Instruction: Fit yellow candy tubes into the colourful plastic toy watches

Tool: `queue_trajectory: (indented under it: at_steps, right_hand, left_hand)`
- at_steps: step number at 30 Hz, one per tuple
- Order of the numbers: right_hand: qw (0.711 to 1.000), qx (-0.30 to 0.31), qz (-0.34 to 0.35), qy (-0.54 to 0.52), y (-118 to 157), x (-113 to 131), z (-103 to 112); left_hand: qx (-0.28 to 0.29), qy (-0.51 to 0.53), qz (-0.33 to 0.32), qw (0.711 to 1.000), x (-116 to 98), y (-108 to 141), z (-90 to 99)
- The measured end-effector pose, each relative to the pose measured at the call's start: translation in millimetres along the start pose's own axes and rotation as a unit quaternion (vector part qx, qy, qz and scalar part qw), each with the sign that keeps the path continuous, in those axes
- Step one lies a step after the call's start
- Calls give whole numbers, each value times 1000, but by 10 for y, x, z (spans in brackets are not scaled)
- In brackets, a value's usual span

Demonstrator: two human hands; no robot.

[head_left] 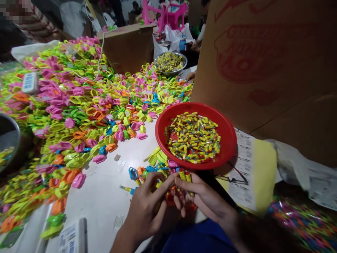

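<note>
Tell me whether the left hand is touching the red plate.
Apart. The head view shows a gap between the left hand and the rim of the red plate, with small coloured plastic pieces lying below the rim.

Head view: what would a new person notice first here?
The big heap of pink, yellow and green plastic pieces fills the left of the table. A red plate of small yellow packets sits right of centre. At the bottom, the left hand and right hand meet over small pieces.

No wording can be read clearly. The large red print on the cardboard carton is too skewed to make out, and the columns on the paper sheet beside the red plate are too small.
</note>
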State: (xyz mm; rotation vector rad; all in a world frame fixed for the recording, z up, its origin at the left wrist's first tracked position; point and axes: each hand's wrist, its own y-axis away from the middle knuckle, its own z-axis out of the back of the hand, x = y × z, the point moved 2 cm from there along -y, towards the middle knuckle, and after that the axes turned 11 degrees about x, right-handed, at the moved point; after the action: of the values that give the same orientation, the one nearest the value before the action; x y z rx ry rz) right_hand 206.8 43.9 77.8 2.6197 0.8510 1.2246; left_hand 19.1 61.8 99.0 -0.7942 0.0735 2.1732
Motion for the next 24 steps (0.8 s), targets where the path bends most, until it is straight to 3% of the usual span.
queue_trajectory:
  at_steps: [3, 6, 9, 11, 14, 16, 20, 24]
  right_hand:
    - [998, 51, -44, -8, -8, -79, -2]
    - [995, 86, -42, -22, -48, -135, -27]
    - [998, 57, -2, -40, -79, -107, -45]
    - [998, 35, 18, -56, -79, -54, -56]
    - [996, 33, 31, -81, -61, 7, -82]
    - [994, 47, 29, -90, -53, 2, -101]
    - [994, 65, 12, -89, -48, -96, -130]
    - [998, 50, 16, -32, -41, -128, -149]
  left_hand:
    - [58, -28, -15, 998, -51, 0, -2]
    - [79, 44, -12, 996, -79, -10, 37]
    - [23, 160, 44, 986, 17, 21, 100]
    - [-28, 249, 93, 964, 136, 70, 118]
    - [-90, 370, 115, 917, 267, 133, 96]
    - [-127, 390, 119, 904, 274, 144, 73]
    - [-158, 328, 111, 925, 148, 98, 60]
    - [-131, 264, 77, 952, 86, 89, 90]
